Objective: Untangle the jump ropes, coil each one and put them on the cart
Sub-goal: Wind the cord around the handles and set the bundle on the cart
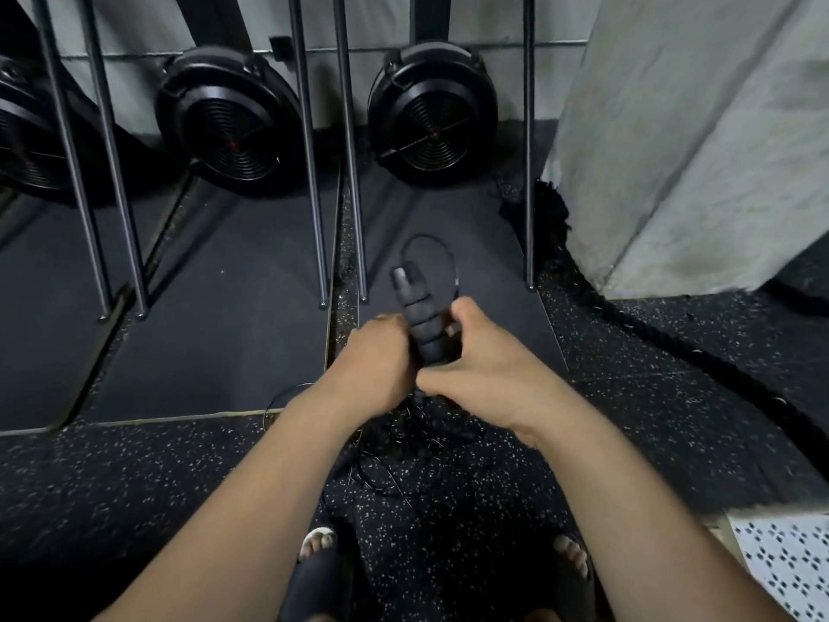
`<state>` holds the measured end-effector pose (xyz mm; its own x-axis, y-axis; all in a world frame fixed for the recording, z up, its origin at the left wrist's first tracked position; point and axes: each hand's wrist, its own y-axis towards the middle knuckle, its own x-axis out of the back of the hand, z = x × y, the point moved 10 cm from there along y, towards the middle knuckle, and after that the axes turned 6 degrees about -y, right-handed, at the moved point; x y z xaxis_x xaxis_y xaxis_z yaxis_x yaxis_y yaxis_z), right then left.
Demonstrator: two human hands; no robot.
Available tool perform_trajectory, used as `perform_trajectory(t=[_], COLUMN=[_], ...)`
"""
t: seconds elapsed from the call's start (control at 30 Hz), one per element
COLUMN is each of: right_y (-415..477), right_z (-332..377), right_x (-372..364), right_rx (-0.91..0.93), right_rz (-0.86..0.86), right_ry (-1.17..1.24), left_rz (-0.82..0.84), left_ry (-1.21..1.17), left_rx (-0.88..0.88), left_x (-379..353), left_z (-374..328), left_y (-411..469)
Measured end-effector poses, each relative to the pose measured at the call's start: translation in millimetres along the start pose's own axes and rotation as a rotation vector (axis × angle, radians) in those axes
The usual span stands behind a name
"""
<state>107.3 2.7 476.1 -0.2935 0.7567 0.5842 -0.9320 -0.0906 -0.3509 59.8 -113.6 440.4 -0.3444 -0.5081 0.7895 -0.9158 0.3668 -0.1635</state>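
Jump rope handle (418, 323) held over speckled rubber gym floor (134, 487).

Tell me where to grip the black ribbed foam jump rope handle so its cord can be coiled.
Wrap fingers round the lower ribs of the black ribbed foam handle, coming from its side: it stands nearly upright, the grooves seat fingers, and the thin black cord loops out of its top end, which should stay clear.

I see a matt, ribbed foam handle (417, 321), thin glossy cord (454, 267), smooth shiny metal poles (310, 172) and a rough, speckled rubber floor (628, 419).
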Motion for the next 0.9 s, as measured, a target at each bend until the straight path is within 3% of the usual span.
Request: perform_trajectory(t=[0.27, 0.43, 0.63, 0.9], right_y=[11, 16, 18, 14], right_z=[-31, -46, -42, -27], right_x=[36, 39, 44, 58], right_rx=[-0.125, -0.147, -0.081, 0.065], right_rz=[-0.407, -0.416, -0.364, -0.472], right_ry=[0.166, 0.454, 0.592, 0.416], left_rz=[-0.124, -0.234, -0.208, -0.072], left_ry=[-0.003, -0.119, -0.189, -0.274], left_rx=[-0.189, -0.239, -0.248, -0.186], left_x=[2, 17, 21, 22], left_z=[-36, -45, -40, -41], left_y=[1, 0, 0, -2])
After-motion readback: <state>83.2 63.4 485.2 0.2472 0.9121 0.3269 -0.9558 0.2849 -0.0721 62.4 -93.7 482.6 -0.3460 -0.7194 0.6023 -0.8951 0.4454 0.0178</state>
